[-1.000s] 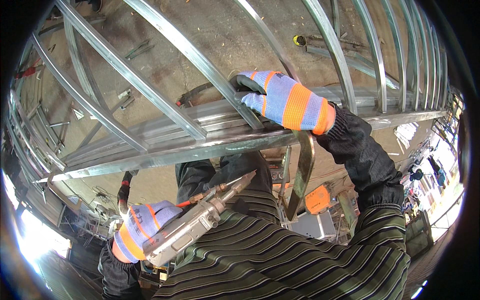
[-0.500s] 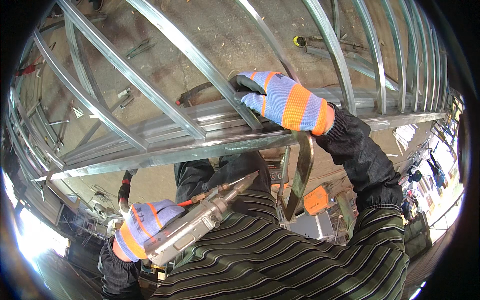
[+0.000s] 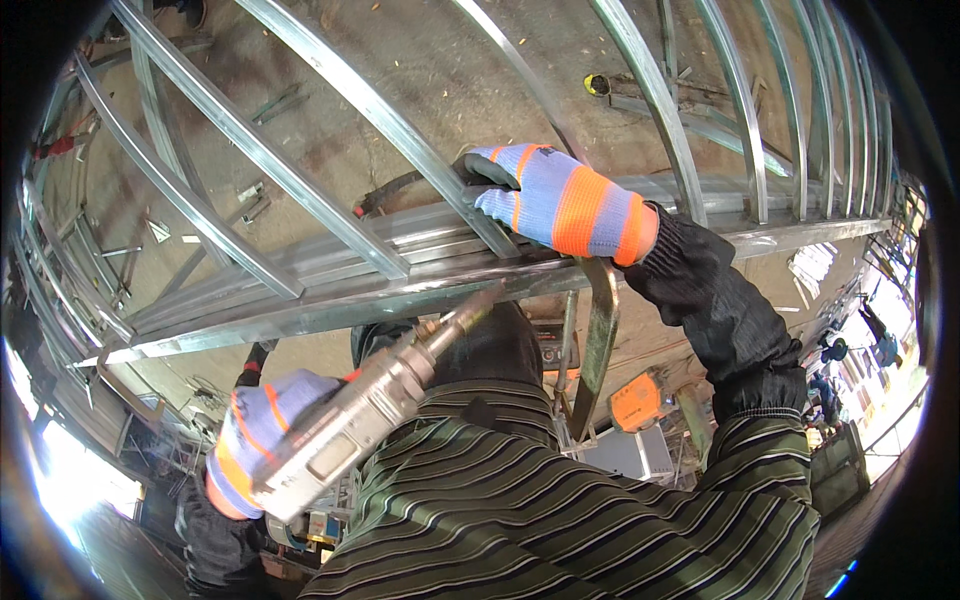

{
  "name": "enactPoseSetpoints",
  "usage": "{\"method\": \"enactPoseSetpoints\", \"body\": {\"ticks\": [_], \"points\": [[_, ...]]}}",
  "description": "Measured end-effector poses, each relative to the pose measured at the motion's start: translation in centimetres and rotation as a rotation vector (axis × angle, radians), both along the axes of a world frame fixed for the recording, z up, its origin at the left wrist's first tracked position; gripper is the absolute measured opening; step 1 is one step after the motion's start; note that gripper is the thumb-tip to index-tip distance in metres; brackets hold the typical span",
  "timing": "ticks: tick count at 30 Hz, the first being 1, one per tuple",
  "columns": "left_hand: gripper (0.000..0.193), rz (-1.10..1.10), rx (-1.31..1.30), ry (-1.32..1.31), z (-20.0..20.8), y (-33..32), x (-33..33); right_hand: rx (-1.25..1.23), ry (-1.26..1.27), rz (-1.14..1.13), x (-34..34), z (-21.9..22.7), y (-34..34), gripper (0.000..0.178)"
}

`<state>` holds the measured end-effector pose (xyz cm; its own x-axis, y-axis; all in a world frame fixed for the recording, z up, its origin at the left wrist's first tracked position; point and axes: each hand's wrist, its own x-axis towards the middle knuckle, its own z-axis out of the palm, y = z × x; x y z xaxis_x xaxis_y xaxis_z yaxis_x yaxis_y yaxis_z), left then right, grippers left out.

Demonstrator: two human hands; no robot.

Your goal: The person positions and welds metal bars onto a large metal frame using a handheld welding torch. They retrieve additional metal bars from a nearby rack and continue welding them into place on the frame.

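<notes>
My left hand point(image 3: 265, 430), in a blue and orange glove, is closed round a grey metal welding gun point(image 3: 345, 440) with a tapered nozzle and a thin red tube alongside. The nozzle points up and right, its tip just at the near rail point(image 3: 330, 310) of a metal frame. My right hand point(image 3: 560, 205), gloved alike, grips a square metal upright point(image 3: 385, 105) close to where it meets the rail; the dark-coated fingertips curl round its far side. Beneath that wrist a bent flat metal bar point(image 3: 600, 335) hangs down from the rail.
Several curved uprights point(image 3: 745, 110) fan out from the rail to both sides. An orange device point(image 3: 638, 402) sits below, beside a grey box point(image 3: 625, 455). Offcuts and a yellow-ended thing point(image 3: 596, 85) lie on the floor. Bright light comes in at the lower left.
The welding gun has been raised, and its tip has moved up to the near rail. My left hand has shifted slightly left. My right hand keeps its hold on the upright.
</notes>
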<state>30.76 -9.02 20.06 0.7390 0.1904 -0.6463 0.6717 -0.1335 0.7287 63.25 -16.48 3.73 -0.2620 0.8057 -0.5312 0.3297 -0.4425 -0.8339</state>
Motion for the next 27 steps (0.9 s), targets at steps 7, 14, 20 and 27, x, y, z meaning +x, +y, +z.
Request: {"method": "enactPoseSetpoints", "body": {"ticks": [7, 14, 20, 27], "points": [[0.058, -0.091, 0.058, -0.049, -0.7, 6.1, 2.8, 0.011, -0.068, 0.14, 0.1, -0.9, 1.0, 0.039], [0.06, -0.2, 0.01, 0.018, -2.5, 7.7, 3.6, -0.037, -0.107, 0.26, 0.4, -0.4, 2.5, 0.027], [0.057, -0.141, -0.076, 0.03, -3.4, 7.4, 4.0, -0.091, -0.145, 0.305, 0.1, -0.4, 3.2, 0.025], [0.064, -0.104, -0.067, 0.058, -3.4, 7.8, 4.1, 0.008, -0.177, 0.338, 0.2, -0.1, 3.4, 0.027]]}}
